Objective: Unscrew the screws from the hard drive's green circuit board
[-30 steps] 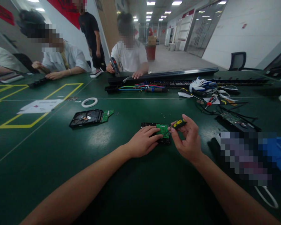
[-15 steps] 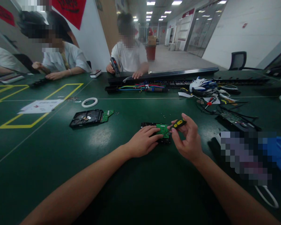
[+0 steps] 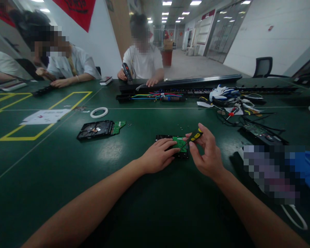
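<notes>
My left hand (image 3: 159, 155) lies across a hard drive (image 3: 182, 155) on the green table, its fingers stretched out over the casing and the edge of the green circuit board (image 3: 181, 140). Between the fingertips of my right hand (image 3: 205, 151) is a small black and yellow screwdriver (image 3: 195, 135). Its shaft slants down to the left toward the board; I cannot tell exactly where the tip rests. Just beyond the drive lie several tiny screws (image 3: 181, 128). The left part of the drive is partly covered by my hand.
Left stands another hard drive (image 3: 96, 130) with its board sticking out, near a white ring (image 3: 99, 112). To the right are a third drive (image 3: 263, 133), cables, gloves (image 3: 222, 92) and a blue bin (image 3: 307, 168). Across the table, a person (image 3: 143, 62) holds a power screwdriver (image 3: 127, 71).
The screwdriver handle has tipped slightly more upright and shifted a little left in my right hand. My left hand keeps its place. At far left, a standing person has shifted.
</notes>
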`<state>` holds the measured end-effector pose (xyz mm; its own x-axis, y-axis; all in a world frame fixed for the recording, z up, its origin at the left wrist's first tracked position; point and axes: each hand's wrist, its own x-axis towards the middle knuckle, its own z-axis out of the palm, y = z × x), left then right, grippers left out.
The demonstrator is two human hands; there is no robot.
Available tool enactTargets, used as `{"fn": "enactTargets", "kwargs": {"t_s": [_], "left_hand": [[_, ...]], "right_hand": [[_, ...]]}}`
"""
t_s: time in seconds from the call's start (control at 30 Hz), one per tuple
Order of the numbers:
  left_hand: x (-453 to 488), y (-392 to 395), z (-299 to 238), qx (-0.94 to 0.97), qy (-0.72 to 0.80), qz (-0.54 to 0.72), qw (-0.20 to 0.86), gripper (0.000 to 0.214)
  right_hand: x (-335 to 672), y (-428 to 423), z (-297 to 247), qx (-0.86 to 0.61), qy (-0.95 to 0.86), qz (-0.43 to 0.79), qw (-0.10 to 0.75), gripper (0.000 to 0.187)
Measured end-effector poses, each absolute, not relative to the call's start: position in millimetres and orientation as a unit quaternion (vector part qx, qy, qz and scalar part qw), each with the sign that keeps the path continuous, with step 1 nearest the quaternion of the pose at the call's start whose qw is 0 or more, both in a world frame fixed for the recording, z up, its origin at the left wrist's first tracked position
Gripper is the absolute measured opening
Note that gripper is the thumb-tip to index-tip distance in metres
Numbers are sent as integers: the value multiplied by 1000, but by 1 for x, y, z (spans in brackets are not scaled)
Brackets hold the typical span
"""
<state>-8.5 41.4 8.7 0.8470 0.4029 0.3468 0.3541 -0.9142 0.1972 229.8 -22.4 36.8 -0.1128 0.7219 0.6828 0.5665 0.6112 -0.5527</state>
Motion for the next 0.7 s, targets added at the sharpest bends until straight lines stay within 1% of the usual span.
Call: {"fn": "enactTargets", "kwargs": {"t_s": [0.07,0.2,0.27,0.57,0.7], "left_hand": [[-9,41,9,959,197,193,61,41],[-9,42,9,961,195,188,60,41],[-9,42,9,961,195,187,60,41],[-9,42,8,959,197,195,62,41],[-9,43,7,960,196,191,62,42]], "right_hand": [[231,-22,38,-433,-742,58,507,76],[231,-20,41,-448,-732,-18,514,64],[231,-20,43,-456,-724,-32,517,62],[229,-24,46,-453,-737,19,501,67],[227,-24,47,-456,-738,-27,496,64]]}}
